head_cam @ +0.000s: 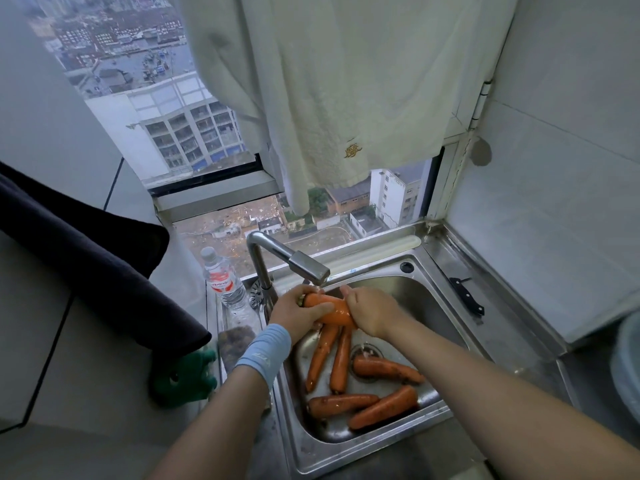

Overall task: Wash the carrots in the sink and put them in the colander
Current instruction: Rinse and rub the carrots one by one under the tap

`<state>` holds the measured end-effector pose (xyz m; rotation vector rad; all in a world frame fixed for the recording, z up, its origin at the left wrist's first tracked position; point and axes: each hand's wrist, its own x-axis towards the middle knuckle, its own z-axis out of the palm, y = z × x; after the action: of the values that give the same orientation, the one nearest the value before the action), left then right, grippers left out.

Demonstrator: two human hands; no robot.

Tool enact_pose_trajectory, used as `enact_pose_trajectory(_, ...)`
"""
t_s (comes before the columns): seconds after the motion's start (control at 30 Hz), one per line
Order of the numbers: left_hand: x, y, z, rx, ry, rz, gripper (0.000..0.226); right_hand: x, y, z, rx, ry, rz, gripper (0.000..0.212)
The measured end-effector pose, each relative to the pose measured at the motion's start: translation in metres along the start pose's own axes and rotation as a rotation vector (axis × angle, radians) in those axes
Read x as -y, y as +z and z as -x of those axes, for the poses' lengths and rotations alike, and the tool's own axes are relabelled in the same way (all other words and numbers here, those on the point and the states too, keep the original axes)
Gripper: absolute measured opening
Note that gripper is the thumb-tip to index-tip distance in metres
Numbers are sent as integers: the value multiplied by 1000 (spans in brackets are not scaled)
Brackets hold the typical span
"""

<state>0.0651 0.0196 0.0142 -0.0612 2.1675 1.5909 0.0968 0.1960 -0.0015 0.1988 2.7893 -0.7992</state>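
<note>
Under the faucet spout (pixel 311 270) I hold one wet carrot (pixel 330 308) over the steel sink (pixel 446 327). My left hand (pixel 296 313) grips its thick stem end, thumb across the top. My right hand (pixel 372 311) wraps around its other end. Several more carrots (pixel 341 358) lie in the basin below: two side by side pointing toward me, one (pixel 386 368) next to the drain, two (pixel 384 407) near the front wall. At the right edge, the rim of a pale round container (pixel 628 368) shows; I cannot tell whether it is the colander.
A black-handled knife (pixel 467 296) lies on the sink's right ledge. A water bottle (pixel 225 282) stands left of the faucet, with a scouring pad (pixel 237 337) and a green glove (pixel 183 379) nearer me. A dark cloth (pixel 86 258) hangs at left, a white towel (pixel 346 98) over the window.
</note>
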Motion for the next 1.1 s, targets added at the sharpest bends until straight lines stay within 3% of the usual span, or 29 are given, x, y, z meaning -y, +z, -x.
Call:
enact_pose_trajectory(0.13, 1, 11, -3, -54, -72, 146, 26, 8, 11, 3, -82, -105, 33, 43)
enact_pose_trajectory(0.27, 7, 13, -4, -35, -168, 278, 5, 8, 21, 1, -149, -133, 182, 62)
enact_pose_trajectory(0.37, 8, 17, -3, -37, -192, 299, 8, 15, 19, -6, -161, -11, 173, 53)
enact_pose_trajectory(0.6, 4, -2, -5, -110, -198, 308, 11, 23, 34, 2, -95, -127, 140, 36)
enact_pose_trajectory(0.73, 2, 1, 1, -127, -176, 343, 6, 38, 24, -5, -162, -39, 197, 44)
enact_pose_trajectory(0.87, -3, -7, 2, -155, -151, 348, 8, 46, 27, 5, -197, -118, 170, 43)
enact_pose_trajectory(1.1, -3, -7, 10, -165, -165, 389, 10, 54, 21, -7, -173, -9, 224, 48)
